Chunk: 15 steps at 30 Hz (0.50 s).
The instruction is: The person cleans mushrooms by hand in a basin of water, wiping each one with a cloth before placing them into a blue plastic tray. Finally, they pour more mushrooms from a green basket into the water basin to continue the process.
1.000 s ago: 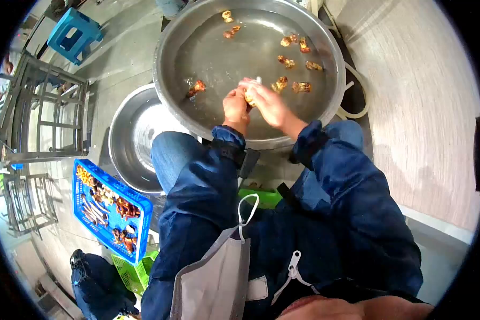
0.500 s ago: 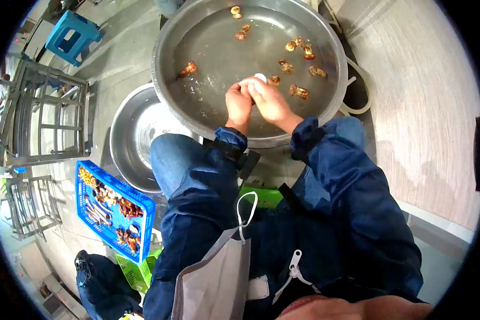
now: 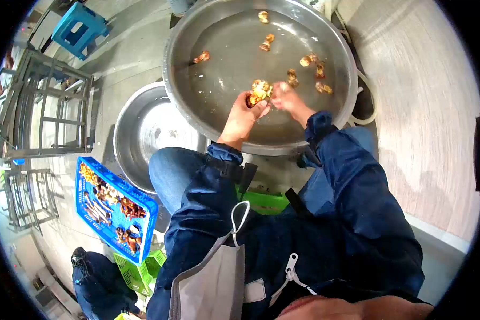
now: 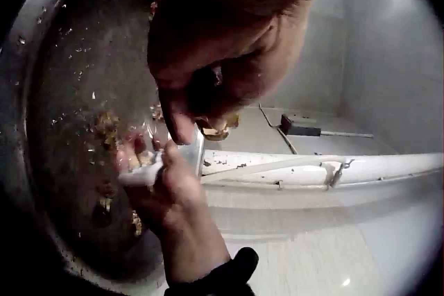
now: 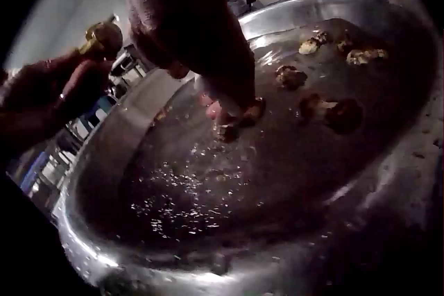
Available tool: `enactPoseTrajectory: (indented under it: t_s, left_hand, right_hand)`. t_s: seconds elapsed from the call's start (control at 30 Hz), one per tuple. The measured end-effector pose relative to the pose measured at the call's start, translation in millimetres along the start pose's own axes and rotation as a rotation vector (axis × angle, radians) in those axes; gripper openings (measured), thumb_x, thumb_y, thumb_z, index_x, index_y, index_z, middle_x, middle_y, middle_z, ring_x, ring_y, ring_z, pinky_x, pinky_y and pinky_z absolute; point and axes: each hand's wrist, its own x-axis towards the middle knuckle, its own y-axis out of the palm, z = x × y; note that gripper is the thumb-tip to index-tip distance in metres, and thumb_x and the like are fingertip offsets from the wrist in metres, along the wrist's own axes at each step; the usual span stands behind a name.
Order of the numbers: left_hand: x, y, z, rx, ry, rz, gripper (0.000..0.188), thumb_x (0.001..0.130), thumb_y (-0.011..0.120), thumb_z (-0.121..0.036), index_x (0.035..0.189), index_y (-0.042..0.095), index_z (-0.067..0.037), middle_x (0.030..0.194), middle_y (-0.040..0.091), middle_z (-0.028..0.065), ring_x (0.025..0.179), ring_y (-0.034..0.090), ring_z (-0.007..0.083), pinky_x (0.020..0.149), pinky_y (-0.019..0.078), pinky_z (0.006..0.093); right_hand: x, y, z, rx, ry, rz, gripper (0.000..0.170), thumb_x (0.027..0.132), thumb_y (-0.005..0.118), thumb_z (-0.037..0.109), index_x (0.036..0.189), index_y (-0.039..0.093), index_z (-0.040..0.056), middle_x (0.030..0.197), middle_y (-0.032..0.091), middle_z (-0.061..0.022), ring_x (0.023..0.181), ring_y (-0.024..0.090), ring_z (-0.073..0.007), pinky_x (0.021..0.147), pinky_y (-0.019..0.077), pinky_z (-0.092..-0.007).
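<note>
My left hand point(image 3: 241, 120) grips a yellow-brown mushroom point(image 3: 260, 90) above the water of a large metal basin point(image 3: 182, 98). In the right wrist view that mushroom point(image 5: 104, 38) sticks up out of the left fingertips. Just to its right is my right hand point(image 3: 288, 98), blurred in the head view. The left wrist view shows the right fingers curled round a small white pad point(image 4: 142, 174), its exact kind unclear. Several more brown mushrooms lie in the water, among them one point(image 3: 266, 42) toward the far side and one point(image 3: 201, 57) at the left.
A second, smaller metal basin point(image 3: 127, 141) stands at the left, by my knee. Below it is a blue basket point(image 3: 150, 216) of sorted mushrooms, with green crates point(image 3: 266, 202) nearby. A blue stool point(image 3: 80, 32), metal racks point(image 3: 53, 114) and a pale hose point(image 3: 372, 101) lie farther out.
My hands were together over the mushroom; the right hand has drawn off to the right, so the mushroom in the left hand shows. Loose mushrooms have drifted in the water.
</note>
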Motion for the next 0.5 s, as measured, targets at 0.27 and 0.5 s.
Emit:
enactPoseTrajectory:
  t_s: [0.27,0.5]
  left_hand:
    - [30,-45,48,0.342,0.15,-0.264,0.045,0.08,0.069,-0.002,0.115,0.043,0.009,0.088,0.062,0.009,0.079,0.06,0.0132,0.065,0.0501,0.024]
    - [18,-16,33,0.582,0.242,-0.211,0.035,0.082,0.068,-0.008,0.111,0.054,0.003,0.092,0.063,0.0071,0.082,0.059,0.0142,0.072,0.0488,0.0295]
  right_hand:
    - [-37,-4,-14,-0.817,-0.084,0.657,0.038,0.078,0.07,0.024,0.111,0.061,0.0065,0.098,0.065,-0.0157,0.091,0.061,-0.0265,0.082,0.0475,-0.0397]
    - [-101,-16,117,0.173,-0.423,0.051,0.039,0.094,0.052,0.015,0.132,0.049,0.0053,0.122,0.058,-0.0118,0.107,0.056,-0.0195,0.092,0.0441,-0.0317]
